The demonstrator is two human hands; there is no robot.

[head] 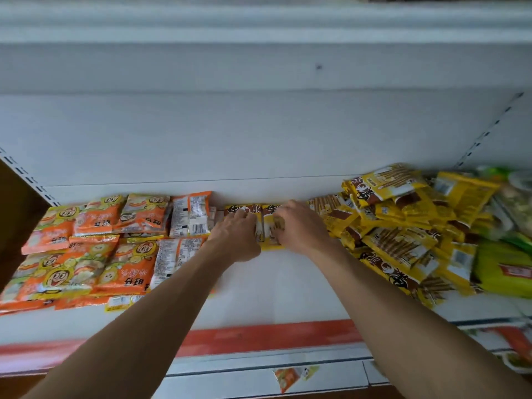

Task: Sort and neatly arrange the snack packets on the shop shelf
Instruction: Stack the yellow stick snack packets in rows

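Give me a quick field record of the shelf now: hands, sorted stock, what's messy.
left hand: grips the two yellow packets at back middle
right hand: grips the same pair
orange packets: left side, flat rows, some back side up
yellow heap: right side, jumbled, unsorted
green packets: far right, beyond the heap
shelf: white, red strip along the front edge
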